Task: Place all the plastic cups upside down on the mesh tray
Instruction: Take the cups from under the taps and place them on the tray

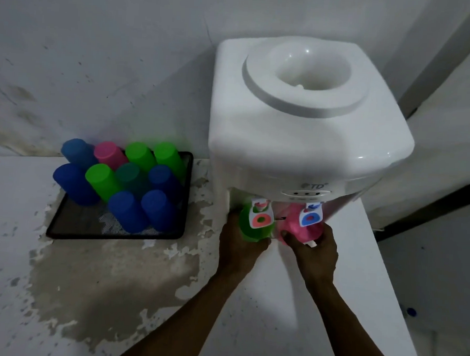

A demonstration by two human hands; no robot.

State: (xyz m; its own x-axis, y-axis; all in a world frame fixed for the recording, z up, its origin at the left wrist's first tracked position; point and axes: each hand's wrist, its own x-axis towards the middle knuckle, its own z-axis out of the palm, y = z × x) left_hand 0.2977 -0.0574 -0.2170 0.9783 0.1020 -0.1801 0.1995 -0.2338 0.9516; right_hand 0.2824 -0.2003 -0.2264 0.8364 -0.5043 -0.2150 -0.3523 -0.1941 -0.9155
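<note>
Under the dispenser [307,121] taps, the left hand [241,246] gripped a green cup [254,233] (upright). The right hand [314,250] clasped a pink cup [299,230]; both stood well apart from the mesh tray [89,234].

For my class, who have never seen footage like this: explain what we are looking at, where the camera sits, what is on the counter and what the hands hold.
One camera, worn on a person's head, looks down at their bare hands. On the white counter stands a water dispenser with no bottle. Beside it, a black mesh tray carries ten plastic cups upside down. Under the taps, the left hand grips a green cup and the right hand a pink cup.
</note>
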